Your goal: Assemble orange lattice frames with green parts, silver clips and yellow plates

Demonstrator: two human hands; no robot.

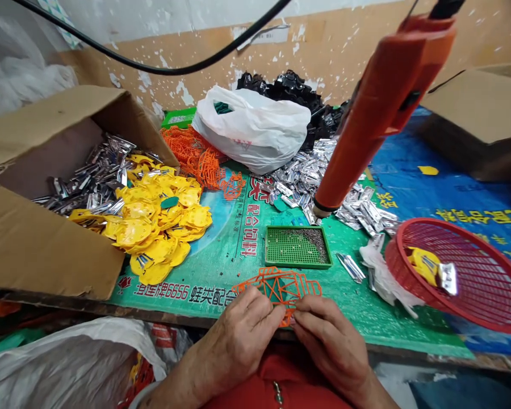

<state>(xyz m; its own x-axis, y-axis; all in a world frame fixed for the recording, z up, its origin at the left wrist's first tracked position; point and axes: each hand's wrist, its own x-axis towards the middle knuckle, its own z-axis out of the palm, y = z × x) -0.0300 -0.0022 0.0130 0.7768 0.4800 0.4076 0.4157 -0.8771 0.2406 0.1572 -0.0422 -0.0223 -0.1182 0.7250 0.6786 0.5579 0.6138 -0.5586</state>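
Observation:
An orange plastic lattice frame (276, 284) lies at the table's front edge, right before me. My left hand (249, 324) is closed on its near left part, thumb and fingers pinched. From the other side my right hand (330, 338) pinches the frame's near right part with bent fingers. Whatever small piece sits between the fingertips is hidden. Just beyond the frame stands a shallow green tray (298, 262) with tiny metal screws heaped in its right end. Above and to the right hangs an orange electric screwdriver (366, 125), its tip pointing down near the tray.
At left, a cardboard box (46, 244) spills shiny metal pieces and yellow plastic parts (157, 216). Orange frames (196, 156) and a white plastic bag (253, 128) lie behind, beside silver metal pieces (366, 210). A red basket (472, 295) at right holds a yellow part.

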